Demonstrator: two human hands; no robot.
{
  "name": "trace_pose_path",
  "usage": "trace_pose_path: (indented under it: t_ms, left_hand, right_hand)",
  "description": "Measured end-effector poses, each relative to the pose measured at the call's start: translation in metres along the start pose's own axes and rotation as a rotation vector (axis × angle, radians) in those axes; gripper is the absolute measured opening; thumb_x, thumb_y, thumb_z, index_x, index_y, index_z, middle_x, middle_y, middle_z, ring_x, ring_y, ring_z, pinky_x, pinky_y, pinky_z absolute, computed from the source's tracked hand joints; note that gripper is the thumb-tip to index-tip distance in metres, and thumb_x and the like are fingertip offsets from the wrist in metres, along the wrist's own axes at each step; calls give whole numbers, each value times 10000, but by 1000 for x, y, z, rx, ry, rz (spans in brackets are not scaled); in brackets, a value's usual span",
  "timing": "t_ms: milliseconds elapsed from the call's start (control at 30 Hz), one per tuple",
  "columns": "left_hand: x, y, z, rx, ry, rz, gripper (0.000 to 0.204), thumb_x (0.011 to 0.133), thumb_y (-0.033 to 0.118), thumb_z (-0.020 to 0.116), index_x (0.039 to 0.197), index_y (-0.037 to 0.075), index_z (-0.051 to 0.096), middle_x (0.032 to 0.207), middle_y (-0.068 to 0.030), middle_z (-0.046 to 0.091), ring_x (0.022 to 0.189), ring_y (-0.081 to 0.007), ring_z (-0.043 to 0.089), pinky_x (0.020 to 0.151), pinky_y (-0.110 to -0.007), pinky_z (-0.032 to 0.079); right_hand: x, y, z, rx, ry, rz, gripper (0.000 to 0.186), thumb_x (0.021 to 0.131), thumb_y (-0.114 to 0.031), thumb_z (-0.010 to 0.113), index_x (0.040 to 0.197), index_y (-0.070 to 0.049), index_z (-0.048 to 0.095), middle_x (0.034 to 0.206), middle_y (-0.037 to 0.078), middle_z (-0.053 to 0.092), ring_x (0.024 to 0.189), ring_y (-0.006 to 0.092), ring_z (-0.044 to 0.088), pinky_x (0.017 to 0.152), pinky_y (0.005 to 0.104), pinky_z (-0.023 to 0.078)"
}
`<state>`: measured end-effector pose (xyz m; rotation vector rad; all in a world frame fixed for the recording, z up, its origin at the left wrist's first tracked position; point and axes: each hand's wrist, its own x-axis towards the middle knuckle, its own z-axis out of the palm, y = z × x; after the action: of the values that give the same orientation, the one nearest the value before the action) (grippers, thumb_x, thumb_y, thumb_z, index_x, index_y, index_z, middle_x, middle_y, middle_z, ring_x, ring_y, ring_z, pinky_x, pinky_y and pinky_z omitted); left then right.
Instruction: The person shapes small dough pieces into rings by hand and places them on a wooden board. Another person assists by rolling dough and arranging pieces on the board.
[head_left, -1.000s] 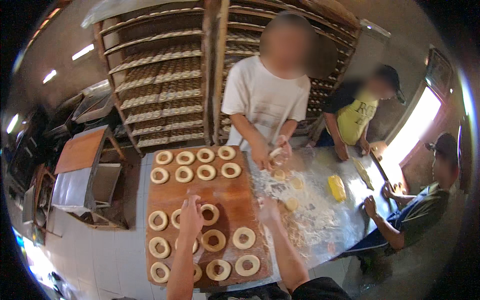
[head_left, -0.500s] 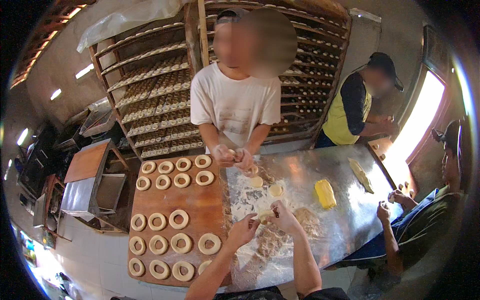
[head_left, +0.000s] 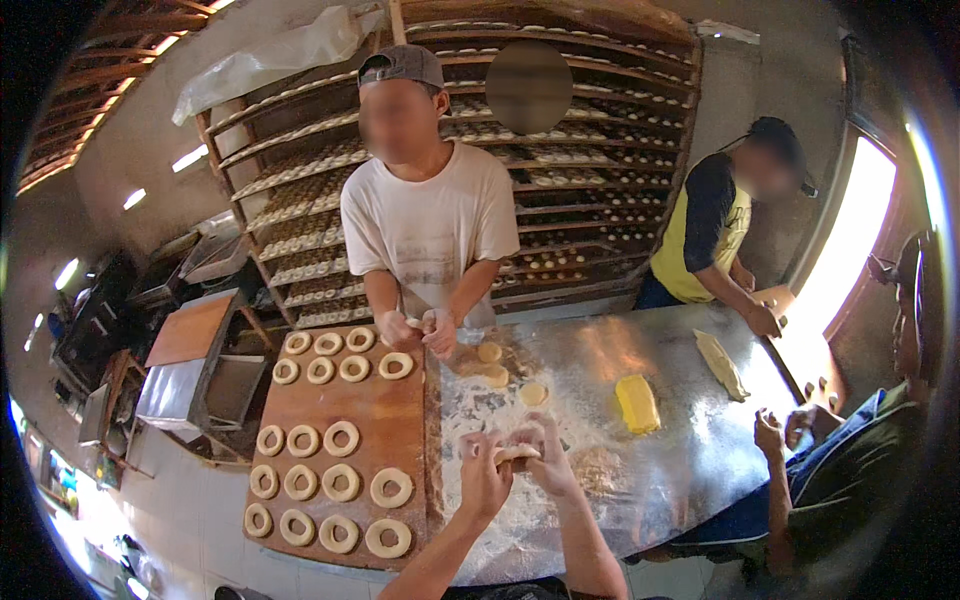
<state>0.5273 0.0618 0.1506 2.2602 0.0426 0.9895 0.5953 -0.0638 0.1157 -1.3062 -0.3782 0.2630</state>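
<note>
A small pale piece of dough is held up between my two hands above the floured metal table. My left hand pinches its left end, and my right hand grips the right end with curled fingers. I see the dough nearly edge-on, so whether it has a hole cannot be made out. Just beyond my hands lie flat dough discs, one nearest me. On the left, a wooden board carries several dough rings in rows.
Across the table a person in a white shirt works dough with both hands. A yellow block and a long dough strip lie to the right. Two more people are at the right end. Racks of dough rings stand behind.
My hands have closed in around the dough and tipped it more edge-on. The person opposite has moved left and drawn their hands toward the board. My view has shifted slightly.
</note>
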Motion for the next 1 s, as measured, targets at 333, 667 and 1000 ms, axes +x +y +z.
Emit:
trace_pose_path:
  t_ms: [333,667,1000]
  left_hand:
    - [-28,-32,-19,-716,-60,-380,392,938,106,480,1328,91,444,760,-74,562,719,-227,626,642,-373,516]
    - [-25,-70,-69,-227,27,-369,202,1041,292,456,1097,111,528,708,-229,641,676,-491,643,580,-542,496]
    - [-10,-130,-132,-51,-236,-314,220,1050,312,438,1086,110,516,696,-207,642,641,-454,645,567,-557,510]
  right_hand:
    - [-7,6,26,-361,-286,55,486,1025,-417,504,1357,-69,440,971,134,670,834,228,647,788,336,508]
    - [-1,20,92,514,-362,174,850,907,-803,384,1420,-125,381,742,124,636,622,199,618,572,297,480]
    - [28,67,173,-11,-425,-270,736,951,-747,366,1308,-112,468,992,132,659,719,191,608,631,311,481]
